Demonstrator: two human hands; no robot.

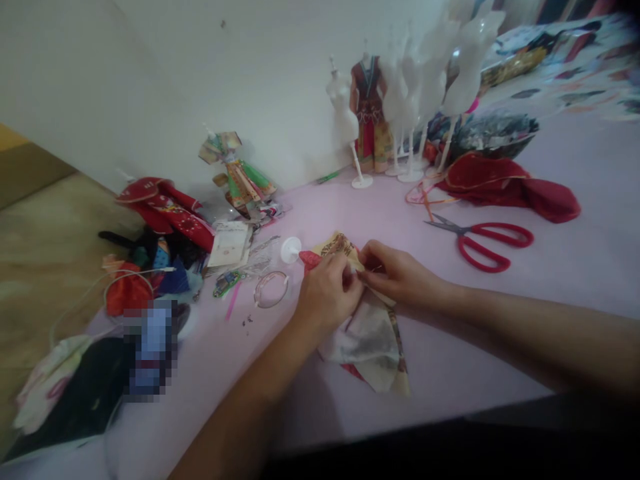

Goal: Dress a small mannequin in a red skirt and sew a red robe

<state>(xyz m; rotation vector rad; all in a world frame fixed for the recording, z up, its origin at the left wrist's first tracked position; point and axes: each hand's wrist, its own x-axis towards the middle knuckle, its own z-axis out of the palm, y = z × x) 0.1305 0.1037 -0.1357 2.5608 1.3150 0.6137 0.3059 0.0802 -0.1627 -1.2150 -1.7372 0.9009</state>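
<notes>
A small doll garment [373,333] of pale, patterned and red cloth lies under both hands, its pale inner side showing below them. My left hand [330,287] is closed on the garment's upper part, with a red piece poking out beyond the fingers. Opposite it, my right hand [400,273] pinches the cloth between thumb and fingertips, close to the left fingers. Whether a needle is in the pinch is too small to tell. The white round base of a doll stand [291,251] touches the red end of the garment.
Red-handled scissors [483,240] lie open on the right, near red cloth [510,187]. Behind stand several white dress forms [345,100] and a dressed form [370,100]. To the left are a ring-shaped bangle [271,289], a paper card [230,244], dressed dolls [167,203] and heaped cloth.
</notes>
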